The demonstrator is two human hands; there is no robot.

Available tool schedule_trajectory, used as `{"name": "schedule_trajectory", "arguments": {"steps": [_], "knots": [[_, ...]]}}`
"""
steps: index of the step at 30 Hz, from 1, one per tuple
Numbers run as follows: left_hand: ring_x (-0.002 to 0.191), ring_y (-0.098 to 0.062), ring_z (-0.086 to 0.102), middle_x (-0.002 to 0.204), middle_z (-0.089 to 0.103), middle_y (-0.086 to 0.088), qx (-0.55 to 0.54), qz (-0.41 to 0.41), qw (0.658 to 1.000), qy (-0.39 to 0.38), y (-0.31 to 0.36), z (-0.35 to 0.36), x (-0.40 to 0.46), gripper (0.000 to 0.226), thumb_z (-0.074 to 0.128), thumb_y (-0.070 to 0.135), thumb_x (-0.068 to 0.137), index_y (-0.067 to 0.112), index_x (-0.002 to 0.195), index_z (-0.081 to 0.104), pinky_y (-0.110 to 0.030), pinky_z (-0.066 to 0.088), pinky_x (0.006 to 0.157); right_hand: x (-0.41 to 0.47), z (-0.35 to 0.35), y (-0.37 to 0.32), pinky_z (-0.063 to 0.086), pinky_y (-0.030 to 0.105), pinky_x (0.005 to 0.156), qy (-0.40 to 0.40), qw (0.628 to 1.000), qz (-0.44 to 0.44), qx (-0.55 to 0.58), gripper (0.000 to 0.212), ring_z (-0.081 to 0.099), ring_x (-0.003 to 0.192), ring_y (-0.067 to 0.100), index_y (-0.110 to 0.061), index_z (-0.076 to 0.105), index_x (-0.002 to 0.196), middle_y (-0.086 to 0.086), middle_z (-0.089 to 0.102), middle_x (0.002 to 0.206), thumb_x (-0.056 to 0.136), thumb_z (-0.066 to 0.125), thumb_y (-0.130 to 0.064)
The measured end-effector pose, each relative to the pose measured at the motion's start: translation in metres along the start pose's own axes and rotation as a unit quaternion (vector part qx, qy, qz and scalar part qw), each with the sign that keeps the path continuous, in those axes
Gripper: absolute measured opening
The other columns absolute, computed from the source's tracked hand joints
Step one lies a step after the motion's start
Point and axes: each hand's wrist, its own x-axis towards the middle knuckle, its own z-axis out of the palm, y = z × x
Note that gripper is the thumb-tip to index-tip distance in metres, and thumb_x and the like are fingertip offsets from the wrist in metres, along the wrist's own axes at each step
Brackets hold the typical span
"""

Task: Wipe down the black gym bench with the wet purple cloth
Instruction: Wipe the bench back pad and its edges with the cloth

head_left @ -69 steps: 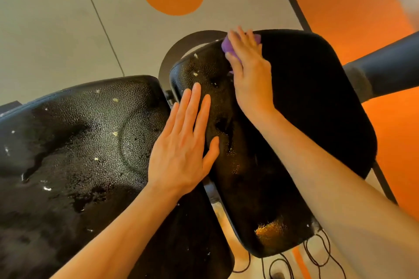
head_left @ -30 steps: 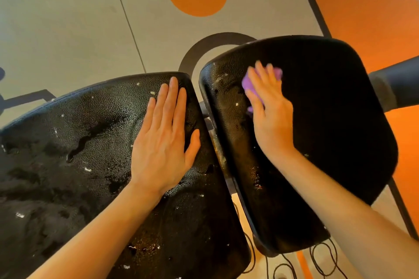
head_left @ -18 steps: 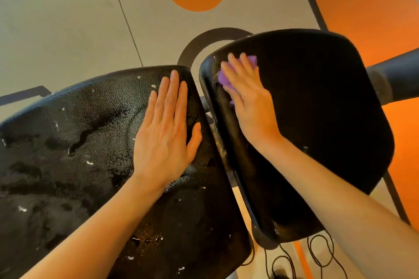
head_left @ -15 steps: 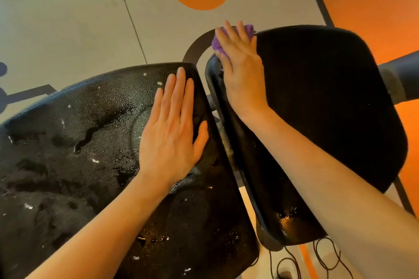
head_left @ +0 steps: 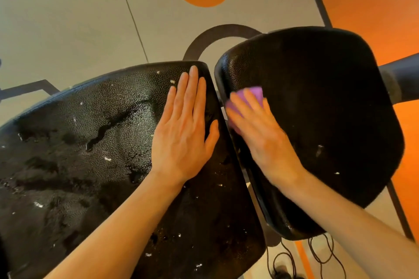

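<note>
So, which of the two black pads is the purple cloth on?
The right pad: the right hand presses the cloth near its left edge. The wet left pad bears only the flat left hand.

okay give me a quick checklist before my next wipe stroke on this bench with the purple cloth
1. Purple cloth under the right hand: ok, the fingers press it onto the right pad.
2. Left hand bracing: ok, flat with straight fingers on the left pad.
3. Left pad wiped clean: not ok, wet streaks and pale specks show across it.
4. Right pad clean: not ok, a few pale specks sit beside the right wrist.
5. Cloth wet enough: cannot tell, it is mostly covered and blurred.
6. Cables on the floor below the right pad: ok, apart from both hands.
</note>
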Motion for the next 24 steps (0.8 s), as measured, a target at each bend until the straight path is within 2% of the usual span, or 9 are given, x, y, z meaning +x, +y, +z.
{"name": "schedule_trajectory", "arguments": {"steps": [3, 5, 7, 10, 12, 15, 18, 21, 24], "knots": [[0.153, -0.028, 0.002, 0.164, 0.003, -0.018, -0.001, -0.006, 1.000, 0.004, -0.001, -0.001, 0.000, 0.071, 0.033, 0.042, 0.102, 0.001, 0.156, 0.012, -0.043, 0.008, 0.125, 0.014, 0.001, -0.001, 0.017, 0.049, 0.119, 0.005, 1.000, 0.004, 0.014, 0.050, 0.023, 0.145, 0.029, -0.007, 0.043, 0.140, 0.009, 0.037, 0.150, 0.091, 0.054, -0.002], [0.153, -0.029, 0.003, 0.164, 0.004, -0.019, 0.003, -0.003, 1.000, 0.007, 0.001, -0.002, 0.004, 0.071, 0.031, 0.042, 0.101, 0.000, 0.155, 0.012, -0.043, 0.009, 0.125, 0.062, 0.005, -0.004, 0.011, 0.047, 0.120, 0.033, 0.999, 0.026, 0.004, 0.046, 0.022, 0.145, 0.030, -0.006, 0.046, 0.139, 0.011, 0.039, 0.149, 0.093, 0.053, -0.003], [0.153, -0.029, 0.003, 0.164, 0.004, -0.019, 0.009, -0.001, 1.000, 0.007, 0.001, -0.001, 0.004, 0.071, 0.030, 0.043, 0.102, 0.000, 0.155, 0.013, -0.043, 0.008, 0.125, 0.072, 0.007, -0.007, 0.008, 0.046, 0.121, 0.051, 0.998, 0.044, 0.009, 0.047, 0.019, 0.146, 0.030, -0.006, 0.044, 0.140, 0.011, 0.036, 0.151, 0.094, 0.051, -0.002], [0.153, -0.029, 0.003, 0.164, 0.004, -0.019, 0.005, -0.002, 1.000, 0.001, 0.001, 0.000, 0.000, 0.071, 0.032, 0.042, 0.102, 0.000, 0.155, 0.013, -0.042, 0.007, 0.125, -0.018, 0.010, -0.016, 0.011, 0.050, 0.120, 0.021, 0.999, 0.042, 0.012, 0.048, 0.016, 0.147, 0.028, -0.006, 0.039, 0.143, 0.009, 0.031, 0.154, 0.095, 0.046, -0.003], [0.153, -0.029, 0.003, 0.164, 0.004, -0.018, 0.003, -0.005, 1.000, -0.001, 0.000, 0.000, -0.001, 0.071, 0.033, 0.042, 0.102, 0.001, 0.155, 0.013, -0.042, 0.006, 0.125, -0.068, 0.000, -0.021, 0.012, 0.050, 0.120, -0.022, 0.998, 0.034, 0.036, 0.044, 0.016, 0.147, 0.027, -0.008, 0.037, 0.143, 0.007, 0.030, 0.154, 0.100, 0.035, -0.014], [0.153, -0.029, 0.003, 0.164, 0.004, -0.019, 0.000, -0.005, 1.000, 0.006, 0.001, -0.003, 0.003, 0.071, 0.033, 0.042, 0.101, 0.000, 0.155, 0.013, -0.042, 0.006, 0.125, -0.015, 0.003, -0.009, 0.011, 0.044, 0.121, 0.003, 0.999, 0.021, 0.041, 0.044, 0.019, 0.146, 0.027, -0.007, 0.040, 0.141, 0.008, 0.034, 0.152, 0.098, 0.038, -0.012], [0.153, -0.029, 0.002, 0.164, 0.003, -0.019, 0.006, -0.003, 1.000, 0.002, 0.000, -0.003, 0.003, 0.072, 0.032, 0.042, 0.101, 0.000, 0.156, 0.011, -0.042, 0.006, 0.125, 0.045, 0.007, -0.009, 0.012, 0.046, 0.121, 0.056, 0.995, 0.071, 0.045, 0.046, 0.021, 0.145, 0.029, -0.006, 0.043, 0.140, 0.011, 0.036, 0.151, 0.095, 0.046, -0.006], [0.153, -0.029, 0.002, 0.164, 0.003, -0.019, 0.007, -0.004, 1.000, -0.004, 0.001, -0.003, 0.002, 0.072, 0.032, 0.042, 0.101, 0.001, 0.156, 0.010, -0.042, 0.006, 0.125, -0.035, 0.013, -0.012, 0.011, 0.046, 0.121, 0.019, 0.999, 0.047, 0.017, 0.050, 0.016, 0.147, 0.026, -0.013, 0.033, 0.146, 0.006, 0.027, 0.156, 0.097, 0.040, -0.008], [0.153, -0.029, 0.002, 0.164, 0.002, -0.019, 0.005, -0.005, 1.000, -0.008, 0.001, -0.002, -0.001, 0.073, 0.031, 0.042, 0.100, 0.001, 0.156, 0.009, -0.043, 0.007, 0.125, -0.101, 0.006, -0.015, 0.006, 0.041, 0.121, -0.029, 0.993, 0.046, 0.103, 0.045, 0.013, 0.148, 0.020, -0.029, 0.021, 0.149, -0.006, 0.018, 0.159, 0.105, 0.023, -0.025]]}}
